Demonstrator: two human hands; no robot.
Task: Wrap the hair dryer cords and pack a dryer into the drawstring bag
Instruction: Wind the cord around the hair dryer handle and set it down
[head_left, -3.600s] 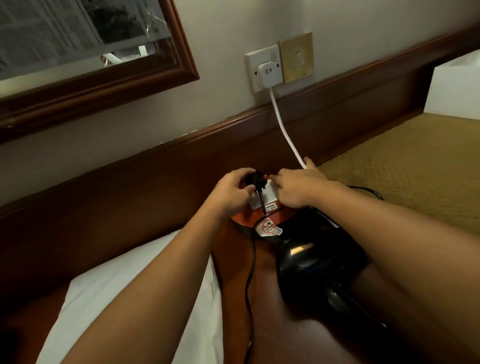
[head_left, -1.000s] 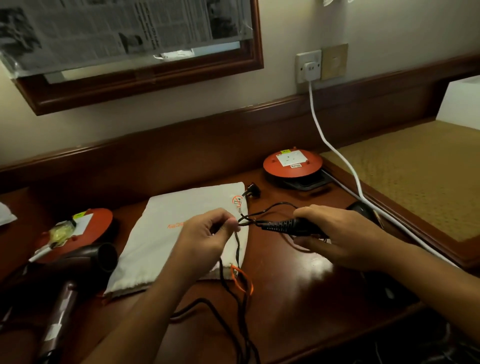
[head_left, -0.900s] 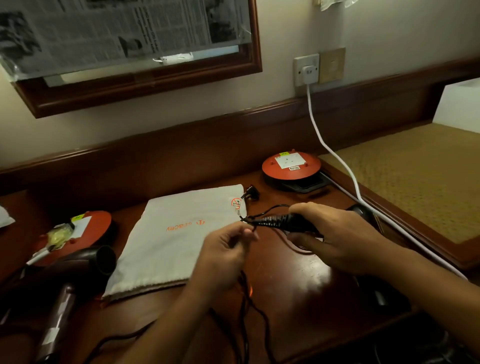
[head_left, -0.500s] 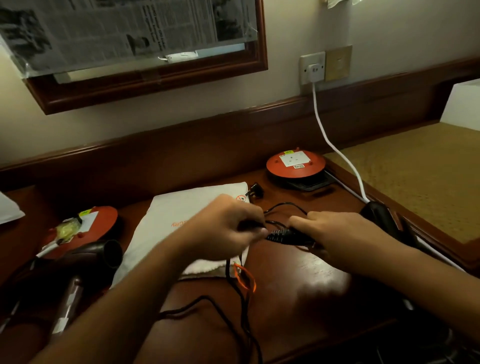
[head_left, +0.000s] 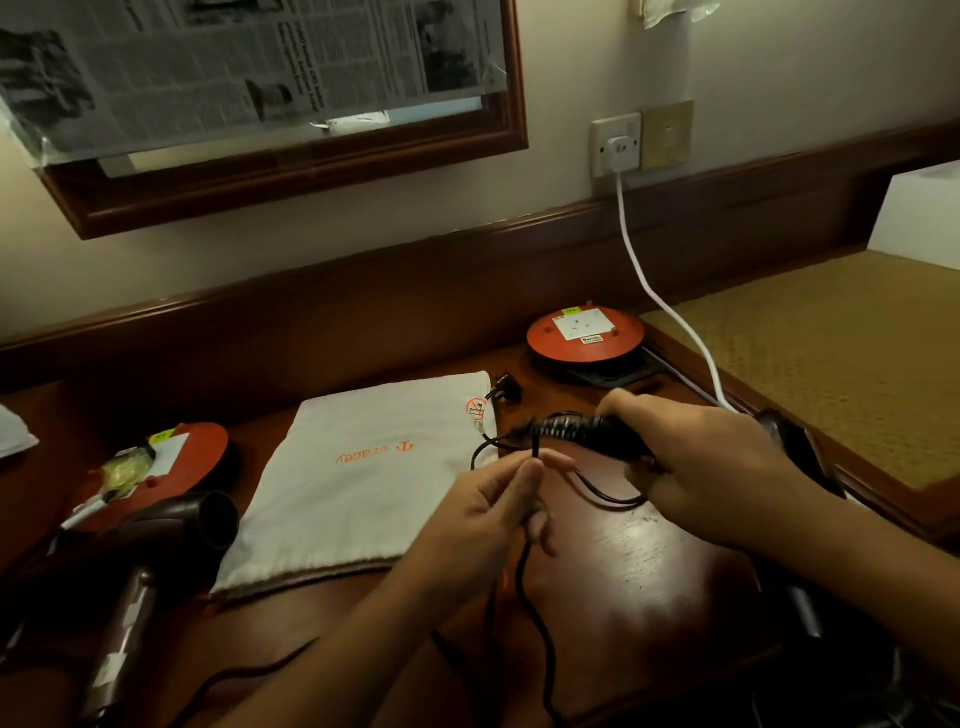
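Farthest left of the grip, a second hair dryer (head_left: 135, 561) lies on the desk (head_left: 639, 566) with its cord loose, apparently waiting its turn. Nearer, the drawstring bag (head_left: 358, 478) lies flat and empty just left of the hands, probably kept close so a dryer can go in once its cord is wound.

The left hand (head_left: 493, 514) pinches the black cord (head_left: 535, 613) between thumb and fingertips, likely guiding it and keeping it taut. From the pinch the cord drops toward the near edge of the desk, so slack remains to wind. The plug (head_left: 506, 388) lies beyond the pinch, by the bag's far corner.

Right of the pinch, the right hand (head_left: 701, 467) is closed around the handle of the dryer (head_left: 582, 434), holding it level as a spool; a loop hangs under it.

Bare desk lies below the hands for swinging loops. Beyond the grip sit a red disc with a socket (head_left: 586, 338) and a white cable (head_left: 670, 312), and the desk's raised edge runs close on the right.
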